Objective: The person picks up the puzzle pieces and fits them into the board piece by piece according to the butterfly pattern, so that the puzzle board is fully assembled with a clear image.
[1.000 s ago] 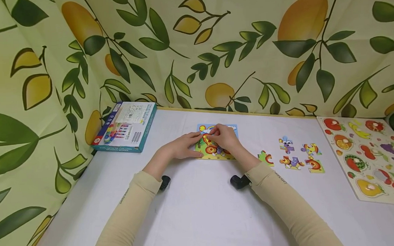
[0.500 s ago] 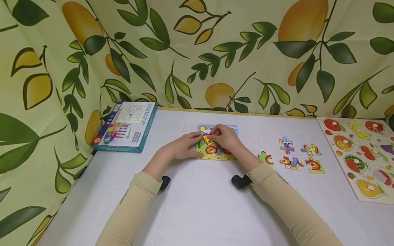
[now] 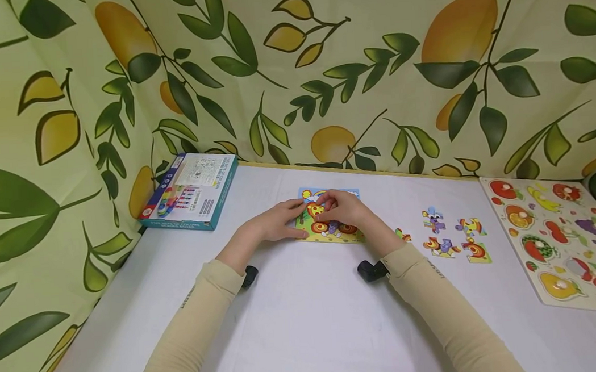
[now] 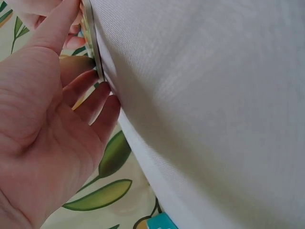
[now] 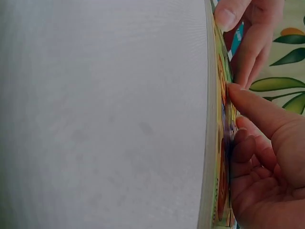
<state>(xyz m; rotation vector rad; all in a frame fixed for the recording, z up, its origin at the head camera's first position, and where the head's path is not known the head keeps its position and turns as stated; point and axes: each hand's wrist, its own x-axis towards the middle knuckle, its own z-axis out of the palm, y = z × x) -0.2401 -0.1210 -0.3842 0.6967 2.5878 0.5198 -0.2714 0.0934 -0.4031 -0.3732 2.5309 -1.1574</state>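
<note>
A colourful jigsaw puzzle board (image 3: pixel 327 236) with a sun, a rainbow and an orange animal lies flat on the white table. My left hand (image 3: pixel 275 221) touches its left side, thumb near the lower left corner; the left wrist view shows extended fingers (image 4: pixel 90 102) at the board's edge. Over the picture is my right hand (image 3: pixel 344 207), its thumb and forefinger apart around a yellow-orange jigsaw piece (image 3: pixel 316 209) lying in the board. In the right wrist view the right thumb (image 5: pixel 255 105) touches the picture's surface. The other right fingers are bent, and their tips are partly hidden.
Several loose jigsaw pieces (image 3: pixel 442 246) lie right of the board, and a green one (image 3: pixel 402 235) is partly behind the right wrist. A wooden fruit puzzle (image 3: pixel 562 238) lies far right. A flat box (image 3: pixel 191 192) stands at the back left. Patterned cloth hangs behind.
My right thumb and forefinger have spread apart, uncovering the yellow-orange jigsaw piece. The right wrist has shifted slightly right, covering more of the loose green piece. My left hand stays in place.
</note>
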